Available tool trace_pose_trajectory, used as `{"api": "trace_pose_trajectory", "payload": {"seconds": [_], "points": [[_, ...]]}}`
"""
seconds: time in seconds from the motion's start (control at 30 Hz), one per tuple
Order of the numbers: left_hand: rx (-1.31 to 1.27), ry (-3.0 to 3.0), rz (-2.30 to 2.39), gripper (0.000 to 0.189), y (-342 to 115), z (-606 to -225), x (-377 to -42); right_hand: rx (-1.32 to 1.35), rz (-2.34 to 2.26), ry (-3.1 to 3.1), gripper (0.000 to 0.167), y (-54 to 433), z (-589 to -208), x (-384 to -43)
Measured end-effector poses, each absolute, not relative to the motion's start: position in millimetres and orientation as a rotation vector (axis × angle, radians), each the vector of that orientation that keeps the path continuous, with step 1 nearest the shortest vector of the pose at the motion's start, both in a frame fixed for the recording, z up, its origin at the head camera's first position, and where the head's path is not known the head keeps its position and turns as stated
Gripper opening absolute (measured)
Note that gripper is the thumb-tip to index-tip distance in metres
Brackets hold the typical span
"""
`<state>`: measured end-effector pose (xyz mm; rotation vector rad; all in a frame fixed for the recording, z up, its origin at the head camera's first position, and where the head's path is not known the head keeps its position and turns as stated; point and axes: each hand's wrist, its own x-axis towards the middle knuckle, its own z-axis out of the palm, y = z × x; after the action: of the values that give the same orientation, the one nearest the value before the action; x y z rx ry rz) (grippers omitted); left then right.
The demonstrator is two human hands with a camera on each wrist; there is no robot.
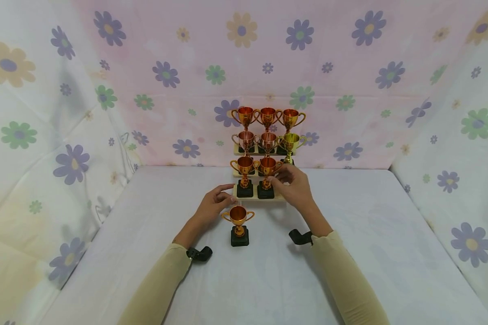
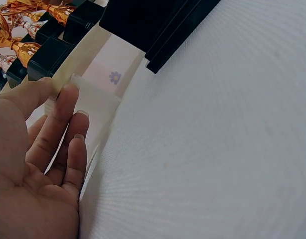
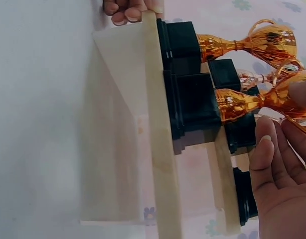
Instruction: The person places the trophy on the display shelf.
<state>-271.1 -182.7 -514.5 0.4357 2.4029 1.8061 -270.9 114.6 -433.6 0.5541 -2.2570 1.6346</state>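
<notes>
A stepped rack of pale wooden boards (image 1: pixel 279 196) holds rows of small trophy cups on black bases. My right hand (image 1: pixel 296 186) holds the right-hand orange-gold trophy (image 1: pixel 267 169) on the front step by its cup, and the trophy's base rests on the board. To its left stands a matching trophy (image 1: pixel 245 166). With thumb and index finger, my left hand (image 1: pixel 209 206) pinches the left end of the front board. Another orange-gold trophy (image 1: pixel 239 235) stands upright on the table just in front of the rack, close to my left hand.
Higher steps carry orange-gold trophies (image 1: pixel 245 115), rose-coloured trophies (image 1: pixel 246 140) and a yellow-gold trophy (image 1: pixel 289 143). A white cloth (image 1: pixel 370 216) covers the table. Flower-printed fabric walls (image 1: pixel 349 81) close in the back and both sides.
</notes>
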Motion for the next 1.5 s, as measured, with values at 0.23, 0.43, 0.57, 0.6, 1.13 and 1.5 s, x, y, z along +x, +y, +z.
{"api": "trace_pose_trajectory", "payload": {"seconds": [0.23,0.43,0.57,0.6,1.13,1.5], "points": [[0.426,2.409,1.791,0.05,-182.8,-513.0,-270.6,0.623,1.625,-2.204,0.037,116.4,-411.0,-256.5],[0.418,2.414,1.78,0.049,-182.7,-512.5,-270.7,0.676,1.631,-2.151,0.042,121.4,-392.5,-244.2],[0.425,2.412,1.782,0.049,-182.6,-512.7,-270.8,0.7,1.592,-2.119,0.042,127.2,-387.4,-243.0],[0.425,2.413,1.781,0.049,-182.6,-512.7,-270.8,0.704,1.578,-2.111,0.043,128.5,-385.9,-242.8],[0.437,2.392,1.794,0.047,-182.7,-512.6,-269.3,0.729,1.398,-2.036,0.046,129.9,-393.1,-245.5],[0.444,2.377,1.807,0.048,-183.4,-514.4,-271.2,0.859,1.397,-2.127,0.034,118.4,-404.9,-238.5]]}}
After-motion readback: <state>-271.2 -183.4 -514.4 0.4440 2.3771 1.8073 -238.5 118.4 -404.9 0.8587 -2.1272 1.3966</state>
